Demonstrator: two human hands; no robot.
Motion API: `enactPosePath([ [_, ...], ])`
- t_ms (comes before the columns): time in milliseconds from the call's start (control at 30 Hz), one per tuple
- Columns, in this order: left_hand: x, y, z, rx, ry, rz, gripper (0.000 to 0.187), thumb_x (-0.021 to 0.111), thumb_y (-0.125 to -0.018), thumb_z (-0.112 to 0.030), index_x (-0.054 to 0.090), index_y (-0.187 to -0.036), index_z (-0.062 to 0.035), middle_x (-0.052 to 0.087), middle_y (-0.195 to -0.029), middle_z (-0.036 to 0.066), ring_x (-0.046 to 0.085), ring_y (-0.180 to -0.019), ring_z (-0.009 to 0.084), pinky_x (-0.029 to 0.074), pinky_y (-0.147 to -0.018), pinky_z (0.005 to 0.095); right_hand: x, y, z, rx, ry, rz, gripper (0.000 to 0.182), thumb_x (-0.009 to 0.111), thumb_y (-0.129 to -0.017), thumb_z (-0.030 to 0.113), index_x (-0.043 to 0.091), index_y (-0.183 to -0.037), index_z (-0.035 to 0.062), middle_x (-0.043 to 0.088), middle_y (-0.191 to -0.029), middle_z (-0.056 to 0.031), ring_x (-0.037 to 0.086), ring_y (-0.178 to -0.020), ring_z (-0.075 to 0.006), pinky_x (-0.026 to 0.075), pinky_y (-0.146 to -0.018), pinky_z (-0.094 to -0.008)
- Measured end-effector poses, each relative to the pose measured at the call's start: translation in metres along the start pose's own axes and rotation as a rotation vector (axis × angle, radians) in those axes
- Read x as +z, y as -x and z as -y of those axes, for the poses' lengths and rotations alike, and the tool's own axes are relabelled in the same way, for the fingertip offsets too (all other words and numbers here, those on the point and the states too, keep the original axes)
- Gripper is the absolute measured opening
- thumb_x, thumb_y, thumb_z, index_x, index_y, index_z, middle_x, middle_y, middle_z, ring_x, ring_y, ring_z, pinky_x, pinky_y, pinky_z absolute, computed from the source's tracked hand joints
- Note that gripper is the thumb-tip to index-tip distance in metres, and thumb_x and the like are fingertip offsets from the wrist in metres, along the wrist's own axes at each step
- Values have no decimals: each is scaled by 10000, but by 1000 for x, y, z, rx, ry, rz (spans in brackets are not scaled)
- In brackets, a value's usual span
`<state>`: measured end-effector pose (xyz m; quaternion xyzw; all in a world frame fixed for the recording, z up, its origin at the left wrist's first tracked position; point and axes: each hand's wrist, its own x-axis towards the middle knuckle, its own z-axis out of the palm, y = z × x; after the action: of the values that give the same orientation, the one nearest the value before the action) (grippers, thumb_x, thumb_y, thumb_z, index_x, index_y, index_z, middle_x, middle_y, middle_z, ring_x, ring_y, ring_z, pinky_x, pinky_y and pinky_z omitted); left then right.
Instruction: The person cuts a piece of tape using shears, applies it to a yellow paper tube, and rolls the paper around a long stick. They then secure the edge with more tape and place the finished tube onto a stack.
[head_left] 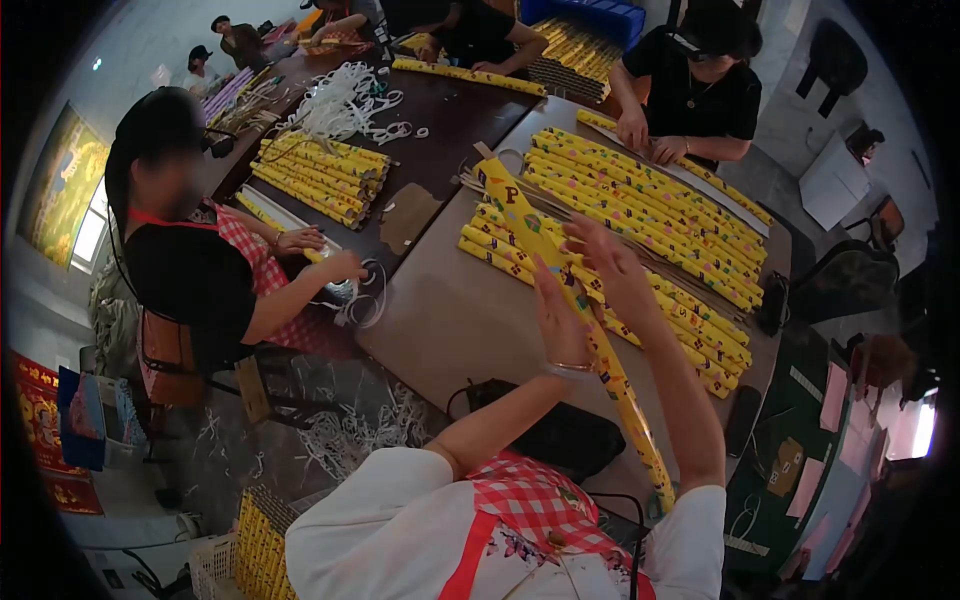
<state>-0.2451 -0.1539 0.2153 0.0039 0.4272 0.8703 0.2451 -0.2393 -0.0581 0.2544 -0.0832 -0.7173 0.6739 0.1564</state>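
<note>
A yellow patterned roll of wrapping paper [618, 390] slants up from near my lap toward the table, its far end above the other rolls. My left hand [553, 315] lies along its left side, fingers long and nearly straight. On the other side, my right hand [615, 270] has its fingers stretched up beside the roll. The roll is held between the two hands, though the palm contact is partly hidden. Beyond my hands, several similar yellow rolls [640, 200] lie in rows on the table [420, 320].
A person at left handles a roll by a white strip; another across the table bends over a roll. White scrap strips [350, 100] are heaped at the back. A black bag [560, 430] sits at the near table edge. A green cutting mat [770, 480] is at right.
</note>
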Motion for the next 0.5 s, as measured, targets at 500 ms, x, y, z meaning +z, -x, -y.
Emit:
enactPosePath([
  [500,-11,2,9,203,-65,-7,593,222,-986,-443,230,-1394,-13,373,-1341,112,411,-1204,190,340,-991,286,31,-1,8,0,89,142,431,409,-970,327,532,-1181,-28,648,-1006,-84,580,-871,-120,450,-781,-259],
])
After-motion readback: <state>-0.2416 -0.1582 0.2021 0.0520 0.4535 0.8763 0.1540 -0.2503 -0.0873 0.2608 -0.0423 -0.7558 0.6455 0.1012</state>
